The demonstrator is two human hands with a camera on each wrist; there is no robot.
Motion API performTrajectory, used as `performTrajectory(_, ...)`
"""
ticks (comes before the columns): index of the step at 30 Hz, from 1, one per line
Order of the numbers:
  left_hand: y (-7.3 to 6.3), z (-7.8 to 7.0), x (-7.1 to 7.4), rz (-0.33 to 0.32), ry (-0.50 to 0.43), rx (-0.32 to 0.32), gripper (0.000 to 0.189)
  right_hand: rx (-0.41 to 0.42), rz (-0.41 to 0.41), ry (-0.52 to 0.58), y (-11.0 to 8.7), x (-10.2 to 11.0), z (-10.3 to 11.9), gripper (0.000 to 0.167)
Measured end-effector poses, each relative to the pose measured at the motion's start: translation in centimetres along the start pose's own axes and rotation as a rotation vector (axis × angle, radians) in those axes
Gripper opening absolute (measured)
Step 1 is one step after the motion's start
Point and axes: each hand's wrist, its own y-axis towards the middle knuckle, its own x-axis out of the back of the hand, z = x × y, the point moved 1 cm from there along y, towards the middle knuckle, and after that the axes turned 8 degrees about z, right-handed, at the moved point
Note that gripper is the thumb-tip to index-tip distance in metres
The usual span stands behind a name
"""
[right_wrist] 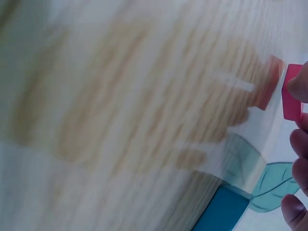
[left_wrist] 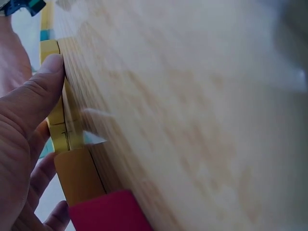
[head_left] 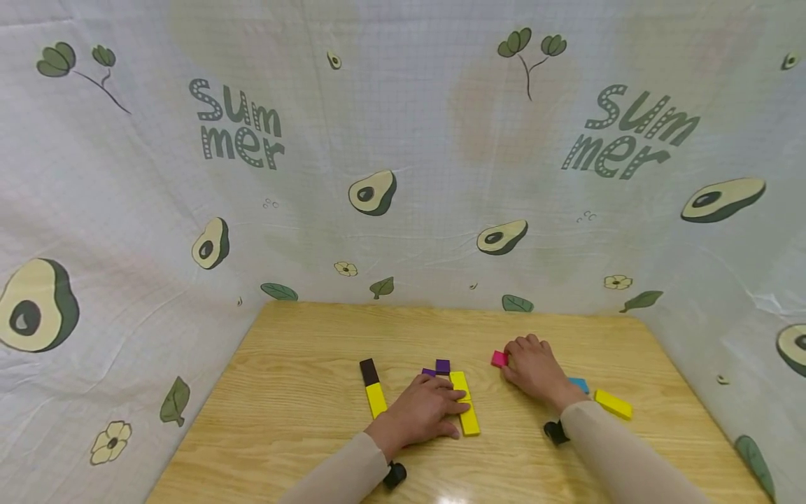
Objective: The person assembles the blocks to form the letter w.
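Note:
Two yellow blocks [head_left: 460, 381] lie end to end in the middle of the table. My left hand [head_left: 423, 411] reaches over them from the left, its fingertips touching the blocks and its thumb [left_wrist: 52, 67] against their side. Two purple blocks [head_left: 443, 366] sit just beyond that hand. Close under it, in the left wrist view, are an orange block [left_wrist: 79, 175] and a red block [left_wrist: 110, 211], mostly hidden from the head view. To the right, my right hand [head_left: 535, 369] pinches a small pink block [right_wrist: 291, 91] between thumb and finger.
A dark brown block [head_left: 369, 372] and a yellow block [head_left: 376, 399] form a line left of my left hand. Beside my right wrist are a blue block [head_left: 578, 384] and another yellow block [head_left: 613, 404]. Patterned cloth [head_left: 415, 140] walls the wooden table [head_left: 302, 350] at the back and sides.

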Motion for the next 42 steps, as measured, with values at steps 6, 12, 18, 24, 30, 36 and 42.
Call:
performTrajectory(6,0.0,0.1,-0.2,-0.01,0.022,-0.002,0.053,0.009,-0.02,-0.013,-0.4,0.2,0.0,0.024)
performTrajectory(12,0.1,0.1,-0.2,-0.01,0.012,-0.004,0.053,0.055,-0.053,-0.034,-1.0,0.1,0.0,0.025)
performTrajectory(18,0.1,0.0,-0.2,-0.004,0.01,-0.008,0.052,0.107,-0.054,-0.059,-2.0,0.0,0.3,0.028)
performTrajectory(24,0.1,0.0,-0.2,0.003,0.004,0.002,0.052,0.149,-0.074,-0.112,-3.1,0.2,0.7,0.029)
performTrajectory(30,0.1,0.0,-0.2,0.01,0.001,0.01,0.052,0.179,-0.065,-0.116,-4.7,0.5,1.5,0.029)
performTrajectory(36,0.1,0.0,-0.2,0.012,0.002,0.015,0.052,0.231,-0.042,-0.109,-6.4,0.4,2.6,0.028)
performTrajectory(42,0.1,-0.1,-0.1,0.014,0.001,0.021,0.051,0.301,-0.07,-0.09,-7.9,0.2,4.2,0.026)
